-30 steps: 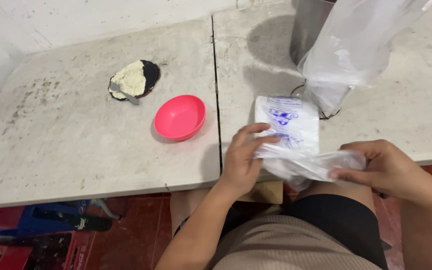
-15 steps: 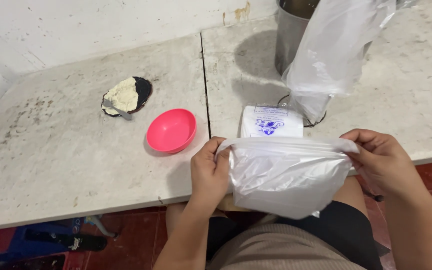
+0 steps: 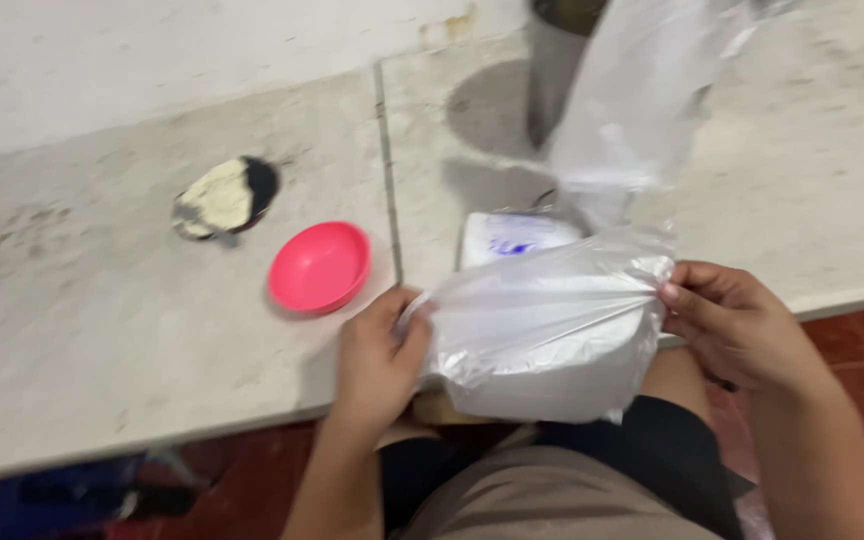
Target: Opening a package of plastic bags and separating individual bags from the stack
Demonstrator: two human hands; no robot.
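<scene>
A: What's in the hands?

B: A thin clear plastic bag (image 3: 542, 340), stretched wide btwn both. Left hand (image 3: 377, 360) pinches the bag's left edge, fingers closed on the film. Right hand (image 3: 732, 325) grips the right edge, plastic bunched in its closed fingers. The bag hangs at the front edge of the table (image 3: 102, 330), partly over the person's lap.

A: Anything inside it?

B: Can't tell. The film is cloudy and the shot is a bit blurred.

A: What's behind the bag?

B: A flat white packet (image 3: 512, 238) w/ blue print lies on the table, just behind the bag's top edge and partly hidden by it. Further back, a bigger clear bag (image 3: 642, 100) stands tall, leaning against a metal pot (image 3: 557, 70) near the top of the view.

A: And to the left?

B: A pink bowl (image 3: 320, 268), near the left hand but not touching it. Beyond that, well apart, a dark dish (image 3: 224, 198) w/ a pale lump on it.

A: The table itself?

B: Pale grey stone look, two slabs w/ a dark seam running btwn them, just right of the pink bowl. Below: tan shorts and a dark shirt hem; reddish floor.
</scene>
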